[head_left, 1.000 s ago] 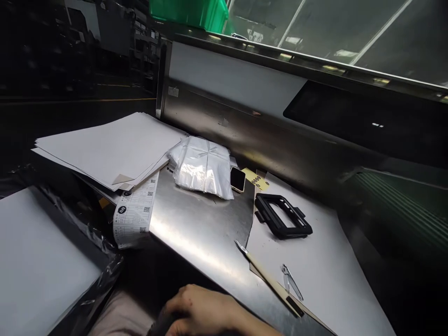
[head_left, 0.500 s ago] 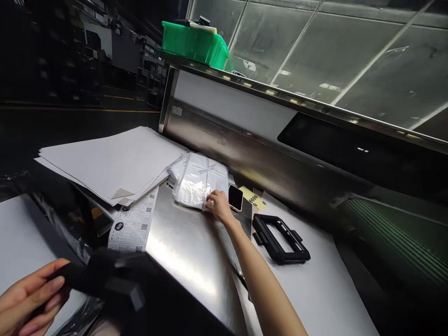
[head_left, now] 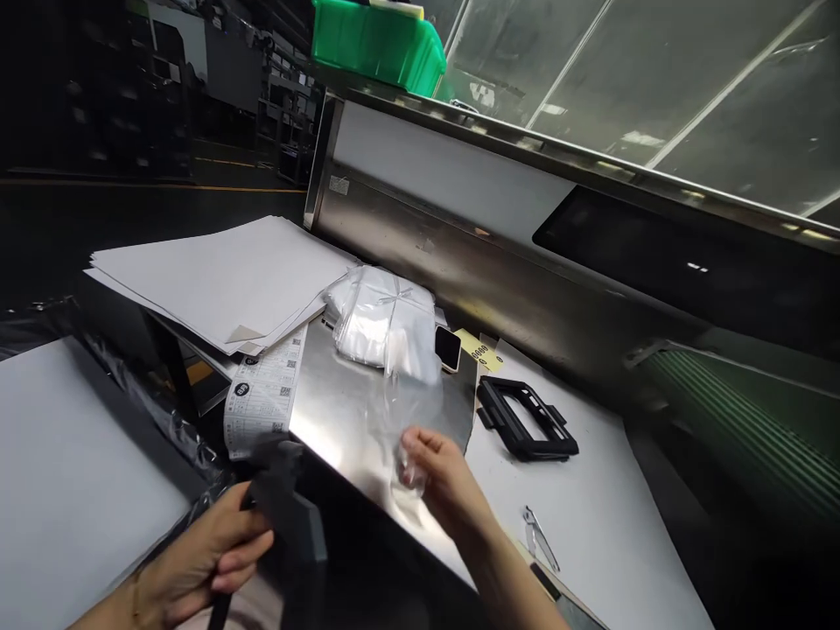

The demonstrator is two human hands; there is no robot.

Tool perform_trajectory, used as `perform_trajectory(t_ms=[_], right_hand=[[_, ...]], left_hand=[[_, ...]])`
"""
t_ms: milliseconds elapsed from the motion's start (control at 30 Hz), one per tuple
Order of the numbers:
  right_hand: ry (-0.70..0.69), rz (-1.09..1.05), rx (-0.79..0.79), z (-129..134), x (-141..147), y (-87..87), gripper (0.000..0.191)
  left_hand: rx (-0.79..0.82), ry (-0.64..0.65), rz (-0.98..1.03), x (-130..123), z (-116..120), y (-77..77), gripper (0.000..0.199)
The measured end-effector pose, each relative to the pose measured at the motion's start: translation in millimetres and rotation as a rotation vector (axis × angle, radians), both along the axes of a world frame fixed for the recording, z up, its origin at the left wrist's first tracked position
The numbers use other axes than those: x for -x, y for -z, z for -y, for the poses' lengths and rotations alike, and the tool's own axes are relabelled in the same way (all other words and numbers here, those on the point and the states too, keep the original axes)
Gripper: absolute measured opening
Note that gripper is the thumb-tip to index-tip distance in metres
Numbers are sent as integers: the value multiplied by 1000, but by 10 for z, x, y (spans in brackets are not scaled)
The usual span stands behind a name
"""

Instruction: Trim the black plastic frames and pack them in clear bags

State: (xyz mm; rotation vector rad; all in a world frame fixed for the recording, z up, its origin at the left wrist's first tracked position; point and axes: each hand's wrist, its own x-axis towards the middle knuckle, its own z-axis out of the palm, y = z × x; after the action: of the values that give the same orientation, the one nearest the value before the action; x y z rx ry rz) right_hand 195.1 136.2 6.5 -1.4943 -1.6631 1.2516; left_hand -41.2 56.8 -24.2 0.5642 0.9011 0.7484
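My right hand [head_left: 426,468] pinches the near end of a clear plastic bag [head_left: 413,394], whose far end still lies over a tied stack of plastic bags [head_left: 371,319] on the metal table top. In my left hand [head_left: 216,560] is a black plastic part [head_left: 289,507], blurred at its edges and held low in front of me. My fingers wrap around its side. A black plastic frame [head_left: 528,420] with a rectangular opening rests on the white surface, to the right of my right hand. Beyond the bag lies a phone [head_left: 448,348].
A pile of white sheets [head_left: 216,271] stands at the left, above printed label sheets [head_left: 262,394]. A hand tool [head_left: 540,538] lies on the white surface at the right. On the shelf above is a green bin [head_left: 377,44]. Yellow stickers [head_left: 479,348] lie near the metal back wall.
My right hand has drawn a clear bag off the stack and toward me. My left hand has moved right and up with the black part. The view has tilted slightly down.
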Motion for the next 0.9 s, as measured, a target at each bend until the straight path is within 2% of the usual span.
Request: perform_trajectory(t_ms=[133,200,300,400,533,633,767,867,900], right_hand=[[-43,-114,41,823,329,144,23],[-47,-153,41,1084,425,215,22],[-9,-246,77,1323,497,344,21],[42,-367,161,1442,522,486,23],[132,-531,263,1467,459,627,29],[195,-614,313,1443,322,721,33],[79,-552,416,1448,188,919,23],[92,-466,401,1420,149,1057,21],[124,-448,378,1395,136,1081,22]], left_hand=[[38,56,67,-281,97,-39,33],[68,71,61,-297,168,-40,28],[130,76,36,-238,287,-20,22],[200,73,3,-162,383,49,21],[276,72,-57,-43,423,217,14],[266,5,-139,85,408,358,16],[187,-59,-222,244,405,462,21],[131,44,-215,327,431,426,9],[124,94,-202,346,440,398,14]])
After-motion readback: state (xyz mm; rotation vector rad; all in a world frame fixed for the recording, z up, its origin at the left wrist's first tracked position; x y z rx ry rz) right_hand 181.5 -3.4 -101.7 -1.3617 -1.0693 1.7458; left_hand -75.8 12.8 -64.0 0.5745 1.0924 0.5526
